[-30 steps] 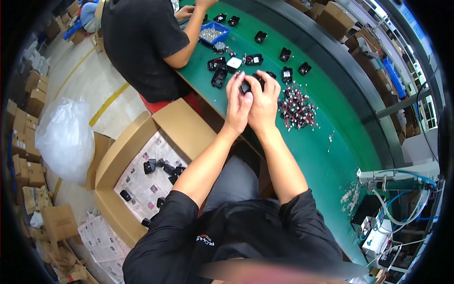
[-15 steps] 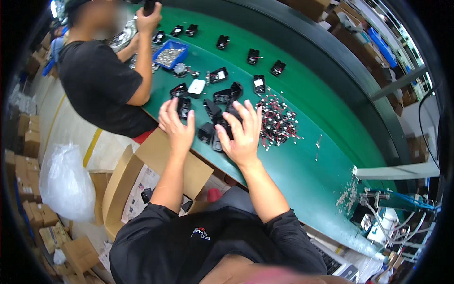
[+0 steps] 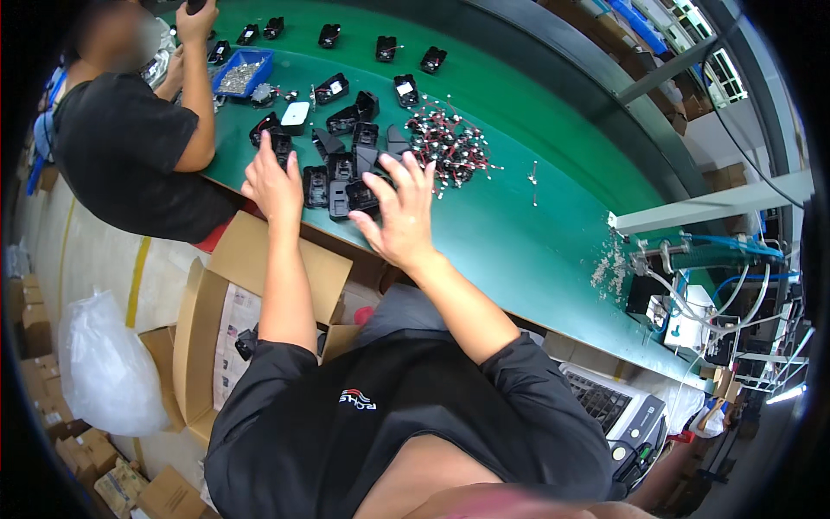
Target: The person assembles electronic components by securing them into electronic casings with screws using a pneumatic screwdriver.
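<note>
Several black plastic housings (image 3: 340,165) lie in a loose cluster near the front edge of the green table. My left hand (image 3: 275,185) is at the cluster's left end, its fingers stretched out beside a black housing (image 3: 280,145) that they partly cover. Over the right end is my right hand (image 3: 405,213), fingers spread, next to a dark open housing (image 3: 360,197); whether they touch is unclear. Neither hand visibly holds anything. Just beyond my right fingertips spreads a heap of small red-and-black wired parts (image 3: 450,143).
A co-worker (image 3: 121,138) stands at the left, holding a dark object up. Near them sit a blue tray of small metal parts (image 3: 264,73) and a white-topped box (image 3: 295,115). Housings line the green belt (image 3: 354,54). An open carton (image 3: 197,346) stands below my left arm.
The whole view has shifted, so the table sits further left. My right hand has drawn back toward the near edge, uncovering more housings. My left hand stays by the left housings.
</note>
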`<state>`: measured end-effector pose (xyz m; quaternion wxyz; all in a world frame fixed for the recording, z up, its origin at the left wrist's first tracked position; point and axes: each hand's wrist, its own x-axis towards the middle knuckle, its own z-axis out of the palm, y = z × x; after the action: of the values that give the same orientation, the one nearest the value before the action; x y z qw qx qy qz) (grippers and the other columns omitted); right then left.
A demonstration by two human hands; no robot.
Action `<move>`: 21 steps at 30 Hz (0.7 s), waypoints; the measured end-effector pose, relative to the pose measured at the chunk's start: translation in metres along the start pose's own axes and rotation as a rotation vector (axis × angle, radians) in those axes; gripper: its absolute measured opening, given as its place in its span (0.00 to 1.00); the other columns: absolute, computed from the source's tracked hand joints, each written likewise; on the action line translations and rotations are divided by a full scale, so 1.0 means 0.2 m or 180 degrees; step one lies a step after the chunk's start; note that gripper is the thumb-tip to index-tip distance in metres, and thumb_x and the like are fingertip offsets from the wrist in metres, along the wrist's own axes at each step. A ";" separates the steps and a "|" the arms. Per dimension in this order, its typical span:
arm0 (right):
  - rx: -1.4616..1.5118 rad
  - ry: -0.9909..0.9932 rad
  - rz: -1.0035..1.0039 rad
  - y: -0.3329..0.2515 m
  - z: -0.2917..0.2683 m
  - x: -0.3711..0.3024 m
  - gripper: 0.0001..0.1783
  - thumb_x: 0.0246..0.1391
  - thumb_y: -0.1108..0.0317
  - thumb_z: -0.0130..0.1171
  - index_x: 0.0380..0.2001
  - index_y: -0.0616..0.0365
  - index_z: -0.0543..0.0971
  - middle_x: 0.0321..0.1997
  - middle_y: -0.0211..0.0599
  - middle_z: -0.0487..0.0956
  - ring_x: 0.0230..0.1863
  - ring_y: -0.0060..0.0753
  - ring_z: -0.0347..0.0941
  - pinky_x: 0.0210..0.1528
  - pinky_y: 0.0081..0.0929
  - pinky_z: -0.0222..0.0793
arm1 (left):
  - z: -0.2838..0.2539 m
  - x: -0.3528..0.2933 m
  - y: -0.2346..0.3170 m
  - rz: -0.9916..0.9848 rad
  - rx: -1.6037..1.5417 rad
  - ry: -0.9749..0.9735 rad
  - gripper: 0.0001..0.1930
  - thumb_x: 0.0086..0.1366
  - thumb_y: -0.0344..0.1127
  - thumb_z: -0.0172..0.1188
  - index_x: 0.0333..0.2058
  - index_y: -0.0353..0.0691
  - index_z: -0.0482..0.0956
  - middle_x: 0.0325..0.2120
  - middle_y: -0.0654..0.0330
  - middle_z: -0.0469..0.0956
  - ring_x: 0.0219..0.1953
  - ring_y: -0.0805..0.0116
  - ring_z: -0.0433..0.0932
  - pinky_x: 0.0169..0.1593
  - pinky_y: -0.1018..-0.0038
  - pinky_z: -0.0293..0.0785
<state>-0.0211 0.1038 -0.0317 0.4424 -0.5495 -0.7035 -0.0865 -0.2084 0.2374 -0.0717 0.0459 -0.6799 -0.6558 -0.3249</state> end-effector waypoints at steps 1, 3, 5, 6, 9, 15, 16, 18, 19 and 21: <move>0.0064 0.0072 0.0042 0.01 -0.09 -0.01 0.33 0.50 0.58 0.73 0.59 0.50 0.74 0.69 0.44 0.67 0.74 0.61 0.56 0.74 0.72 0.43 | 0.01 -0.01 -0.02 -0.0062 -0.0298 0.0209 0.35 0.67 0.46 0.64 0.69 0.43 0.65 0.55 0.56 0.77 0.58 0.51 0.72 0.59 0.49 0.61; 0.0102 0.0454 0.0483 0.09 -0.24 -0.08 0.22 0.51 0.67 0.69 0.50 0.54 0.79 0.60 0.43 0.76 0.63 0.54 0.70 0.67 0.52 0.63 | -0.01 -0.05 -0.07 -0.0138 -0.0967 0.0672 0.34 0.69 0.45 0.62 0.69 0.39 0.64 0.58 0.52 0.76 0.58 0.50 0.72 0.61 0.50 0.61; -0.0206 0.0436 0.0847 0.29 -0.40 -0.19 0.11 0.54 0.73 0.65 0.42 0.58 0.80 0.45 0.43 0.81 0.48 0.48 0.78 0.53 0.43 0.72 | -0.06 -0.10 0.00 -0.0302 -0.1519 0.0853 0.33 0.71 0.44 0.60 0.69 0.38 0.62 0.61 0.47 0.73 0.60 0.48 0.71 0.62 0.52 0.61; -0.0098 0.0216 0.1314 0.39 -0.45 -0.26 0.09 0.55 0.74 0.65 0.40 0.59 0.80 0.40 0.42 0.81 0.38 0.41 0.80 0.43 0.38 0.76 | -0.06 -0.15 0.04 -0.0319 -0.1631 0.0965 0.33 0.71 0.45 0.60 0.70 0.38 0.62 0.61 0.47 0.72 0.60 0.48 0.70 0.62 0.52 0.60; 0.0189 0.0037 0.1742 0.42 -0.54 -0.23 0.11 0.55 0.73 0.66 0.42 0.59 0.80 0.42 0.40 0.80 0.31 0.35 0.80 0.35 0.34 0.77 | -0.03 -0.24 0.16 -0.0218 -0.1358 0.0914 0.33 0.71 0.44 0.59 0.69 0.38 0.61 0.58 0.47 0.73 0.59 0.47 0.70 0.63 0.52 0.60; -0.0034 -0.0264 0.0992 0.43 -0.37 -0.01 0.15 0.54 0.71 0.67 0.46 0.53 0.80 0.48 0.38 0.78 0.37 0.40 0.81 0.38 0.39 0.79 | -0.03 -0.21 0.12 -0.0129 -0.1577 0.1142 0.34 0.72 0.41 0.59 0.71 0.38 0.58 0.59 0.48 0.71 0.63 0.47 0.67 0.66 0.52 0.59; -0.0295 -0.0248 0.0746 0.44 -0.34 0.02 0.15 0.54 0.69 0.67 0.46 0.53 0.81 0.47 0.36 0.78 0.38 0.40 0.81 0.39 0.39 0.79 | -0.06 -0.23 0.13 -0.0133 -0.1534 0.1173 0.34 0.72 0.41 0.59 0.71 0.38 0.58 0.59 0.48 0.71 0.63 0.47 0.67 0.66 0.52 0.59; -0.0521 -0.0208 0.0480 0.47 -0.30 0.08 0.15 0.55 0.68 0.68 0.46 0.52 0.81 0.47 0.35 0.78 0.39 0.40 0.81 0.40 0.38 0.79 | -0.17 -0.30 0.21 -0.0579 -0.2825 0.0892 0.35 0.73 0.36 0.59 0.72 0.37 0.54 0.58 0.49 0.72 0.61 0.54 0.71 0.64 0.58 0.65; -0.0742 -0.0468 0.0493 0.49 -0.29 0.10 0.15 0.54 0.68 0.68 0.47 0.51 0.82 0.48 0.34 0.77 0.42 0.43 0.81 0.43 0.41 0.79 | -0.28 -0.34 0.27 -0.0716 -0.3506 0.0661 0.39 0.72 0.32 0.60 0.74 0.36 0.49 0.54 0.51 0.74 0.55 0.60 0.75 0.59 0.66 0.71; -0.0913 -0.0817 0.0521 0.51 -0.26 0.14 0.15 0.54 0.66 0.67 0.46 0.50 0.84 0.48 0.34 0.79 0.46 0.45 0.81 0.48 0.41 0.78 | -0.36 -0.47 0.31 -0.0758 -0.4115 0.0501 0.40 0.71 0.29 0.61 0.74 0.36 0.46 0.47 0.54 0.75 0.43 0.65 0.81 0.49 0.72 0.78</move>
<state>0.0935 0.1308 -0.0188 0.2720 -0.6687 -0.6875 -0.0787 -0.1730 0.1119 -0.0396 -0.3599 -0.4676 -0.3941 -0.7046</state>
